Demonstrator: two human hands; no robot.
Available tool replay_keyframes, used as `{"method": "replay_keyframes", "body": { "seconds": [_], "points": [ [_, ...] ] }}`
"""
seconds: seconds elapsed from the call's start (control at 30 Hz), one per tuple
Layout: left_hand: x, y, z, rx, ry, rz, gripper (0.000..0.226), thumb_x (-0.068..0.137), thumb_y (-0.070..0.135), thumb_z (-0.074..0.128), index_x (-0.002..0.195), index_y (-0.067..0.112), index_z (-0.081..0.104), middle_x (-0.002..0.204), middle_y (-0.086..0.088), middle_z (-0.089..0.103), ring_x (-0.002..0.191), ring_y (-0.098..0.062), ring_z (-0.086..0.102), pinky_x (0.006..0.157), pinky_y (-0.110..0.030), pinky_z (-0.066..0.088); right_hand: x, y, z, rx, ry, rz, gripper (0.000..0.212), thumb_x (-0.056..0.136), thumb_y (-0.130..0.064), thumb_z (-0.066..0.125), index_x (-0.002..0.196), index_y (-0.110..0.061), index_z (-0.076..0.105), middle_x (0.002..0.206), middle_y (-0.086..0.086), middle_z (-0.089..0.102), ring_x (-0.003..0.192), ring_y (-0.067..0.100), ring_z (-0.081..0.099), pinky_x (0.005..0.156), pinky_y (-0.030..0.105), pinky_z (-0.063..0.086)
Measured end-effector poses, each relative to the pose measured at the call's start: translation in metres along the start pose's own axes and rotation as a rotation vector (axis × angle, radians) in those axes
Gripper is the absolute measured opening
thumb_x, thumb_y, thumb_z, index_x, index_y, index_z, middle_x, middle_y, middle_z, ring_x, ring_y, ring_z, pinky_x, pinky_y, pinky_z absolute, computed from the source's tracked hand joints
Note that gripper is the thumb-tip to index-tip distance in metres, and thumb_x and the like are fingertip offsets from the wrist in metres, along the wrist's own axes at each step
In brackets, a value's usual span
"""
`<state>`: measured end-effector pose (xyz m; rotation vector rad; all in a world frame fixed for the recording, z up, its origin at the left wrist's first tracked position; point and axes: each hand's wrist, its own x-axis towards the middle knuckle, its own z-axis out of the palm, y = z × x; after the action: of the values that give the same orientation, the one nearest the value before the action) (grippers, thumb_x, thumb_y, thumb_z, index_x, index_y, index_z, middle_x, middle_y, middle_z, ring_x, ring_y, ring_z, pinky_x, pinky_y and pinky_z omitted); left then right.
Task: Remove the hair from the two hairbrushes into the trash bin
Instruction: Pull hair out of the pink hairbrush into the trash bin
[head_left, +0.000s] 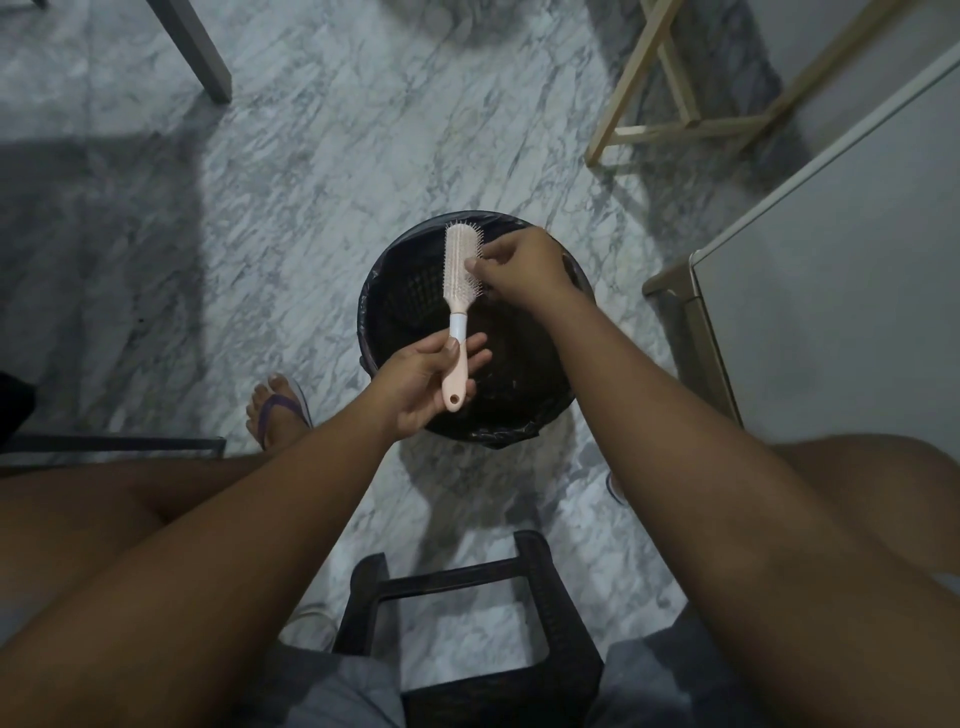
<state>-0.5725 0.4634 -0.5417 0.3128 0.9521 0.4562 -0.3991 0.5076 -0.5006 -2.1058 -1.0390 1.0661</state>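
Stool (441, 576), dark plastic, is noted nearest, at 6 o'clock between the knees. Past it, toward 12 o'clock, a trash bin (387, 306) with a black liner is set on the marble floor (311, 182). Hairbrush (460, 280), pink with a white collar, is held above the bin's opening, with the head toward 12 o'clock, the handle end toward 6 and the bristles turned toward 3. The handle is gripped by the left hand (423, 387), thumb laid across it and fingers beneath. The right hand (522, 265) is closed in a pinch on the bristles at the head's 3 o'clock edge; whether hair is caught cannot be told. A sandalled foot (278, 410) is seen at the bin's 8 o'clock and a white cabinet (831, 291) at its 3 o'clock. Farthest off, a wooden frame (670, 88) is noted at 1 o'clock and a grey leg (200, 49) at 11.
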Motion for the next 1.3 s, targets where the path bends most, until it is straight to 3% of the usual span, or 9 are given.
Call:
{"method": "replay_keyframes", "body": {
  "seconds": [0.13, 0.3, 0.47, 0.63, 0.73, 0.83, 1.07, 1.2, 1.3],
  "points": [
    [0.0, 0.005, 0.002, 0.013, -0.03, 0.001, 0.033, 0.105, 0.006, 0.044, 0.137, 0.008, 0.053, 0.126, -0.006, 0.071, 0.113, -0.022, 0.07, 0.068, -0.036, 0.058, 0.0, 0.001, 0.0, 0.024, 0.073, -0.024, 0.013, 0.089, -0.013, 0.071, 0.099, -0.005, 0.075, 0.084, 0.011, 0.075, 0.057, 0.014, 0.068, 0.055, 0.017, 0.058],
    [-0.003, 0.012, 0.002, -0.027, -0.057, -0.02, 0.032, 0.106, 0.007, 0.042, 0.135, 0.009, 0.053, 0.127, -0.007, 0.07, 0.113, -0.025, 0.07, 0.077, -0.047, 0.062, 0.0, -0.002, 0.0, 0.32, 0.148, 0.011, 0.012, 0.101, -0.007, 0.05, 0.097, -0.004, 0.061, 0.084, 0.014, 0.068, 0.062, 0.019, 0.067, 0.057, 0.028, 0.061],
    [-0.005, 0.014, 0.002, -0.005, -0.086, -0.057, 0.033, 0.105, 0.007, 0.044, 0.137, 0.009, 0.053, 0.127, -0.009, 0.07, 0.114, -0.026, 0.07, 0.074, -0.041, 0.062, -0.002, 0.001, -0.003, 0.043, 0.019, -0.104, 0.032, 0.083, -0.027, 0.077, 0.111, -0.014, 0.071, 0.103, 0.004, 0.072, 0.09, 0.014, 0.07, 0.08, 0.033, 0.06],
    [-0.006, 0.01, 0.005, -0.05, -0.075, -0.04, 0.034, 0.105, 0.006, 0.044, 0.138, 0.006, 0.052, 0.121, -0.008, 0.072, 0.09, -0.016, 0.071, 0.061, -0.03, 0.056, -0.003, 0.003, -0.008, 0.041, 0.026, -0.119, 0.039, 0.076, -0.019, 0.085, 0.113, -0.008, 0.073, 0.097, 0.005, 0.073, 0.086, 0.011, 0.069, 0.061, 0.005, 0.05],
    [-0.005, 0.008, 0.004, -0.068, -0.084, -0.039, 0.034, 0.105, 0.006, 0.043, 0.137, 0.006, 0.053, 0.119, -0.007, 0.072, 0.081, -0.014, 0.068, 0.058, -0.03, 0.055, -0.004, 0.003, -0.011, -0.023, 0.071, -0.145, 0.026, 0.08, -0.018, 0.081, 0.104, -0.009, 0.077, 0.096, 0.006, 0.076, 0.088, 0.012, 0.071, 0.075, 0.012, 0.053],
    [-0.005, 0.007, 0.003, -0.065, -0.083, -0.04, 0.032, 0.105, 0.006, 0.043, 0.135, 0.006, 0.054, 0.119, -0.006, 0.072, 0.08, -0.013, 0.066, 0.058, -0.029, 0.054, -0.003, 0.003, -0.009, -0.049, 0.087, -0.146, 0.011, 0.088, -0.012, 0.071, 0.096, -0.006, 0.076, 0.081, 0.008, 0.074, 0.066, 0.014, 0.069, 0.062, 0.015, 0.054],
    [-0.004, 0.004, -0.008, -0.061, -0.047, -0.013, 0.037, 0.105, 0.008, 0.044, 0.141, 0.006, 0.051, 0.121, -0.003, 0.071, 0.079, -0.012, 0.065, 0.058, -0.028, 0.053, 0.015, 0.001, -0.01, 0.213, 0.19, -0.027, 0.019, 0.1, -0.013, 0.047, 0.092, -0.011, 0.064, 0.075, 0.001, 0.064, 0.06, 0.013, 0.061, 0.062, 0.03, 0.059],
    [-0.007, 0.004, -0.005, 0.002, -0.089, -0.041, 0.036, 0.105, 0.007, 0.044, 0.14, 0.009, 0.053, 0.119, 0.0, 0.073, 0.081, -0.012, 0.065, 0.062, -0.03, 0.053, 0.012, 0.002, -0.008, -0.015, 0.029, -0.042, 0.038, 0.088, -0.034, 0.068, 0.119, -0.013, 0.065, 0.096, 0.001, 0.069, 0.089, 0.017, 0.068, 0.088, 0.036, 0.056],
    [-0.009, 0.003, -0.008, 0.067, -0.122, -0.079, 0.035, 0.104, 0.006, 0.044, 0.137, 0.01, 0.056, 0.121, 0.0, 0.073, 0.085, -0.012, 0.065, 0.067, -0.033, 0.054, 0.011, 0.0, -0.012, 0.01, 0.018, -0.033, 0.041, 0.077, -0.034, 0.081, 0.109, -0.01, 0.071, 0.089, 0.004, 0.072, 0.086, 0.021, 0.073, 0.086, 0.041, 0.06]
  ]
}}
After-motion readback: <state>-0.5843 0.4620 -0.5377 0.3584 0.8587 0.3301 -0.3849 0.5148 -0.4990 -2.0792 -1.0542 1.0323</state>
